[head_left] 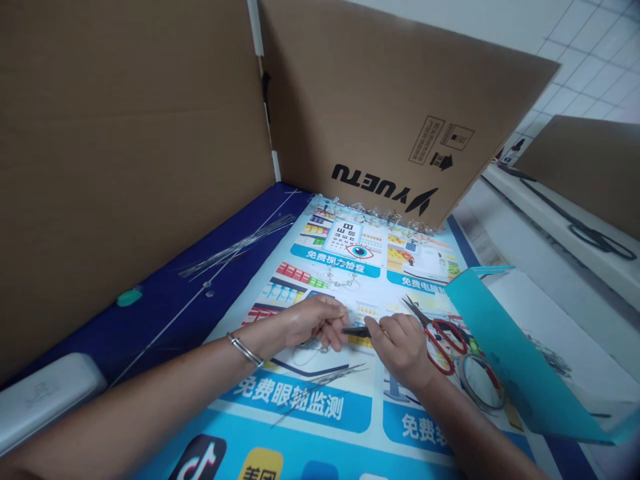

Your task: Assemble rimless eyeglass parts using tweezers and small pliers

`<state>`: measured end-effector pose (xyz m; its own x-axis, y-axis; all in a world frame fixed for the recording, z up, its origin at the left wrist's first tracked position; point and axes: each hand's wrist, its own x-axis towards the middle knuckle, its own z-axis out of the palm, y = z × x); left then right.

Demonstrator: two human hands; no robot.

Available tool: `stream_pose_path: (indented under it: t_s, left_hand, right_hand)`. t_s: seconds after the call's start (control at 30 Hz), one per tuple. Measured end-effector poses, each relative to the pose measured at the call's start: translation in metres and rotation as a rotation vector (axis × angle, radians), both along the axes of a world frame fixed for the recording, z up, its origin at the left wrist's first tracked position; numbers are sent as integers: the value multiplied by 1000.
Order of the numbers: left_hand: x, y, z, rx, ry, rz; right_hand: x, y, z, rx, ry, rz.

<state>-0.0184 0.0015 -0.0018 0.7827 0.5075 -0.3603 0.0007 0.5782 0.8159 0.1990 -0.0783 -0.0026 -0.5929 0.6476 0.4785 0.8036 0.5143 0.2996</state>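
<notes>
My left hand point(327, 323), wearing a silver bangle point(245, 349), is closed in a pinch. From beneath its fingers comes a thin wire with small clear beads point(311, 345), mostly covered by the hand. My right hand point(400, 343) wraps round a small dark tool with a narrow tip point(356, 331), which looks like pliers. The tool's tip points left and reaches the left fingertips; exactly what it touches is too small to tell. Just beyond the hands lies a loop of beaded wire point(343, 277). Loose straight wires point(320, 390) lie on the printed mat in front of the left hand.
Red-handled scissors point(440, 337) and a roll of tape point(481, 381) lie right of my right hand. A teal folder-like box point(520, 353) stands beyond. Cardboard walls point(380, 100) close off the back and left. A wire bundle point(237, 247) and a white case point(50, 397) lie at left.
</notes>
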Motion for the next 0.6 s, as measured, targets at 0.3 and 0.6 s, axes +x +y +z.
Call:
stream_pose_path:
  t_s: [0.3, 0.6]
  left_hand:
    - [1, -1, 2, -1, 0, 9]
    - [1, -1, 3, 11, 9, 19]
  right_hand:
    - [-1, -1, 6, 4, -16, -3]
    - [-1, -1, 8, -5, -29, 11]
